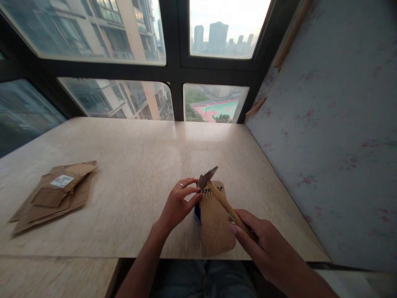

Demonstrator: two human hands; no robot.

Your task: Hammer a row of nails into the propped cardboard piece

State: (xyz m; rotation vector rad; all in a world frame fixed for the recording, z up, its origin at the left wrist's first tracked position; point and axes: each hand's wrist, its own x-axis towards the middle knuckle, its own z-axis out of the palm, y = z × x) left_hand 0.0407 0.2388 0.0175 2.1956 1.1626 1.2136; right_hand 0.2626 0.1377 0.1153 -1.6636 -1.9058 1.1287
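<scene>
My right hand (259,242) is wrapped round the wooden handle of a small hammer (221,198), whose metal head hangs just above the top edge of a brown cardboard piece (215,223). That cardboard lies at the front of the table over a blue object (197,214), which is mostly hidden. My left hand (180,203), with a ring on one finger, pinches something small at the cardboard's top left edge, right under the hammer head. What the fingers pinch is too small to make out.
A pile of flattened brown cardboard with a white label (54,192) lies at the left on the pale wooden table (139,165). Windows stand behind the table. A papered wall (335,124) runs along the right side.
</scene>
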